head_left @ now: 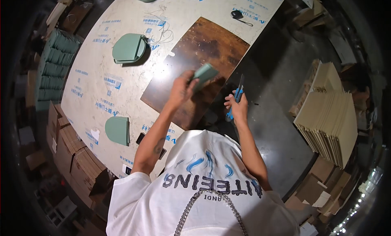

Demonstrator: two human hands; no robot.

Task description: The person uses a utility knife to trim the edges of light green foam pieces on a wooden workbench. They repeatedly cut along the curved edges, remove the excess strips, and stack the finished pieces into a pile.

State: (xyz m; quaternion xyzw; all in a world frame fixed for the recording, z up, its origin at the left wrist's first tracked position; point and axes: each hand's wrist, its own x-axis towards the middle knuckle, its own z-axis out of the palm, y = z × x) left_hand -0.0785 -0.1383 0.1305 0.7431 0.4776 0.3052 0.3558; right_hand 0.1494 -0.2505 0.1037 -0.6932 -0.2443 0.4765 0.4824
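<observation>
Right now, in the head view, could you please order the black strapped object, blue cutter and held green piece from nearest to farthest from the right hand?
1. Blue cutter: in the right hand.
2. Green piece: in the left hand.
3. Black strapped object: farther up, on the table.

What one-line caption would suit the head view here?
Left hand holds a green piece over a brown board while the right hand holds a blue utility knife.

from afar I've got the left arm (157,138) angled inward, left hand (182,88) pinched and farther out, right arm (252,150) leaning in too, right hand (238,107) curled closed
</observation>
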